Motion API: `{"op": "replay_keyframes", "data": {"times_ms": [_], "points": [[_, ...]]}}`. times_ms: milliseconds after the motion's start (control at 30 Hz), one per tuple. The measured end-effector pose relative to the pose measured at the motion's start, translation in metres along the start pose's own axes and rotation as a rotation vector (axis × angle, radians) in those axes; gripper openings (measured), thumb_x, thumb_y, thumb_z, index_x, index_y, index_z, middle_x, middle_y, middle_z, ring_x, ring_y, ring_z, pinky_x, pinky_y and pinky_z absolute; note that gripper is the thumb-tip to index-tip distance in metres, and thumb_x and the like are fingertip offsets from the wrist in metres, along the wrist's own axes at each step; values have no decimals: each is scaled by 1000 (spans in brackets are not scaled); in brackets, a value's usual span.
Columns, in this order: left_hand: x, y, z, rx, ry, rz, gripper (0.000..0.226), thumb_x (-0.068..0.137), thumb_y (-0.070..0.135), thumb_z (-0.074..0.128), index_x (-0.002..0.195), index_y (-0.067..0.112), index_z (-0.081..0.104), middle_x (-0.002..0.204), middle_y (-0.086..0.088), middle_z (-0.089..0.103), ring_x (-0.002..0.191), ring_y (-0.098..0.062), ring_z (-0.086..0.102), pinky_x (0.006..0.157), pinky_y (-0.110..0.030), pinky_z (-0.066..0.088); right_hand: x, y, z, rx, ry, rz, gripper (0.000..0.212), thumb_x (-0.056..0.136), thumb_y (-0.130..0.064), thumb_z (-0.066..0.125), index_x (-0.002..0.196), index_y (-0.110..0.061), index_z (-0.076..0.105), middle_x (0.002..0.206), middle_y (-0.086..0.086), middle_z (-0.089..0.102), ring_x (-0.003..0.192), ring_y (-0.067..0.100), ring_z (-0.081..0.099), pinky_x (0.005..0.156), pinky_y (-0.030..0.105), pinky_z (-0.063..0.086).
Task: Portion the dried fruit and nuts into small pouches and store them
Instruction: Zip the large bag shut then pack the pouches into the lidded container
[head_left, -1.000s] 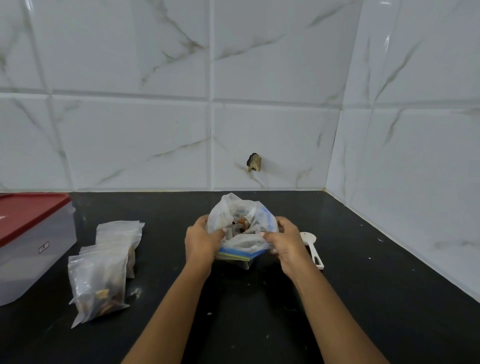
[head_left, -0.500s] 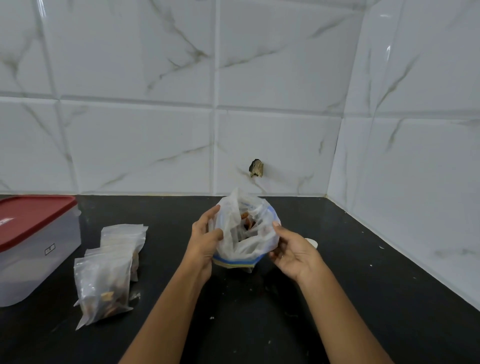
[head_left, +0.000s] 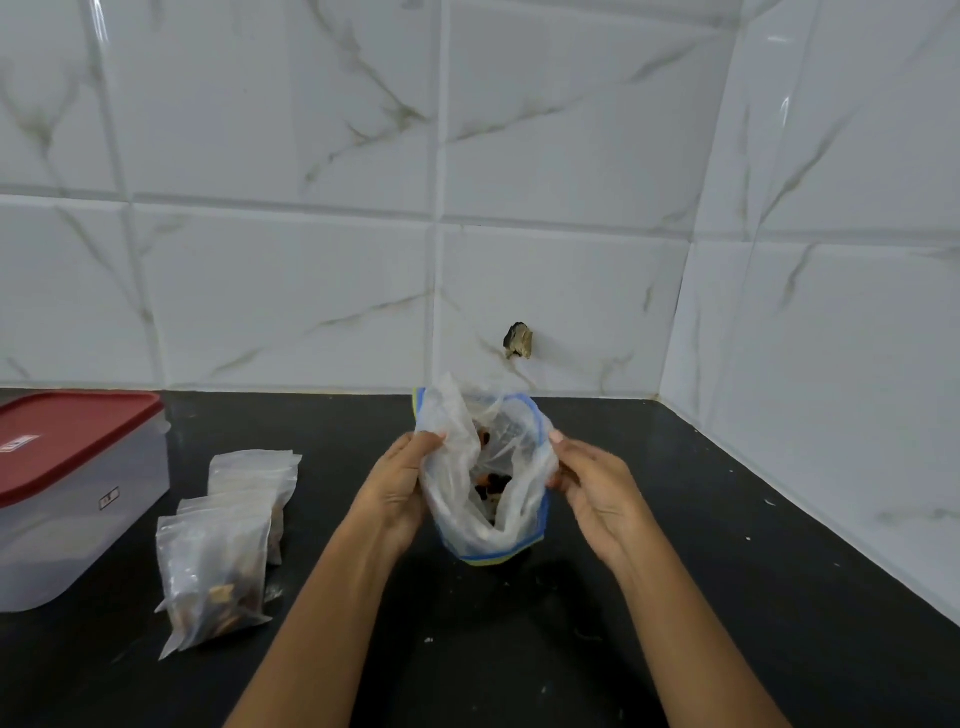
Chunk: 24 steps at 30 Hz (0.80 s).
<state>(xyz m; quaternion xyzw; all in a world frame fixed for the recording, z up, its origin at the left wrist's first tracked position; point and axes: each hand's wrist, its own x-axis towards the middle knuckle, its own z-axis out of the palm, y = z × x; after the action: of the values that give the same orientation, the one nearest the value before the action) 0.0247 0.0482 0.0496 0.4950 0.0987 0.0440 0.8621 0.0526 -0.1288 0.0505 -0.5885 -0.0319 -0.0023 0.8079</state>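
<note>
Between our left hand (head_left: 397, 483) and right hand (head_left: 597, 491) we see a clear bag (head_left: 467, 525) edged blue and yellow, with dark and orange bits (head_left: 491, 480) inside. Under the hands, the table (head_left: 701, 545) is black, flecked white. Left of them: clear pouches (head_left: 218, 561) showing brown, and a frosted box (head_left: 67, 545) with a red lid (head_left: 62, 441). Beyond, white tiles (head_left: 291, 291) veined grey-brown.

White marbled wall tiles (head_left: 291, 291), black counter (head_left: 727, 597)

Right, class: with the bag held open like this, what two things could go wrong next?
1. The large zip bag gapes open, gripped only at its sides by the left hand and right hand; a slip could spill its contents onto the counter.
2. The filled pouches lie piled near the left forearm, which might knock them.
</note>
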Motion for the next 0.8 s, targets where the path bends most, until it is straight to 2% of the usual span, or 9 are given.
{"op": "replay_keyframes", "data": {"times_ms": [33, 133, 200, 333, 400, 467, 600, 700, 800], "points": [[-3, 1, 2, -22, -4, 47, 9, 88, 6, 54, 96, 6, 55, 96, -16, 64, 82, -28, 61, 66, -40, 51, 0, 0, -1, -65, -6, 95, 19, 88, -14, 62, 91, 4, 66, 78, 11, 64, 66, 17, 55, 62, 28, 47], [-4, 2, 3, -73, 15, 155, 27, 84, -12, 45, 89, 15, 45, 94, -12, 58, 79, -28, 59, 61, -42, 53, -8, 1, -2, -445, -144, 292, 26, 84, -30, 67, 87, -4, 65, 76, 7, 64, 62, 13, 51, 56, 25, 45], [-3, 2, 1, -80, 42, 200, 36, 82, -17, 44, 92, 17, 46, 99, -14, 57, 84, -31, 59, 66, -46, 55, -13, 1, 0, -499, -222, 322, 19, 85, -28, 66, 89, -10, 60, 79, 5, 64, 62, 12, 54, 55, 23, 45], [2, 5, -1, -73, 263, 387, 39, 79, -20, 45, 83, 19, 47, 87, -7, 56, 75, -23, 57, 65, -34, 55, -10, 0, 2, -440, -125, 233, 14, 94, -20, 53, 100, -8, 49, 92, 10, 63, 70, 18, 60, 56, 28, 54], [4, 8, -6, -13, 482, 461, 34, 79, -17, 43, 82, 16, 47, 79, -1, 52, 67, -15, 49, 55, -22, 46, -8, 0, 2, -388, -39, 119, 11, 94, -17, 52, 96, -9, 45, 90, 10, 58, 64, 16, 57, 46, 24, 51], [4, 8, -9, 30, 578, 496, 28, 80, -13, 43, 90, 13, 47, 78, 1, 49, 66, -12, 45, 54, -21, 39, -8, 0, 3, -463, 21, -26, 14, 93, -17, 54, 89, -16, 41, 90, 9, 54, 57, 15, 53, 38, 20, 44], [2, 13, -5, 133, 379, 436, 7, 85, 10, 53, 90, 13, 49, 77, -2, 50, 64, -14, 44, 52, -26, 34, -7, 2, 4, -476, -5, -123, 28, 88, -21, 62, 103, -16, 40, 91, 1, 52, 73, 17, 58, 47, 26, 51], [0, 17, -4, 154, 273, 297, 25, 86, 39, 55, 74, 17, 50, 61, 0, 45, 51, -12, 36, 47, -26, 27, -9, -4, -1, -196, -126, 19, 26, 87, -12, 62, 112, -15, 52, 96, 6, 61, 82, 21, 62, 51, 31, 53], [1, 15, -8, 140, 340, 332, 25, 89, 25, 57, 68, 17, 44, 61, -1, 42, 49, -11, 34, 44, -24, 29, -9, -10, -9, -18, -296, 102, 28, 86, 4, 55, 108, -12, 62, 94, 8, 68, 79, 19, 66, 55, 27, 56]]}}
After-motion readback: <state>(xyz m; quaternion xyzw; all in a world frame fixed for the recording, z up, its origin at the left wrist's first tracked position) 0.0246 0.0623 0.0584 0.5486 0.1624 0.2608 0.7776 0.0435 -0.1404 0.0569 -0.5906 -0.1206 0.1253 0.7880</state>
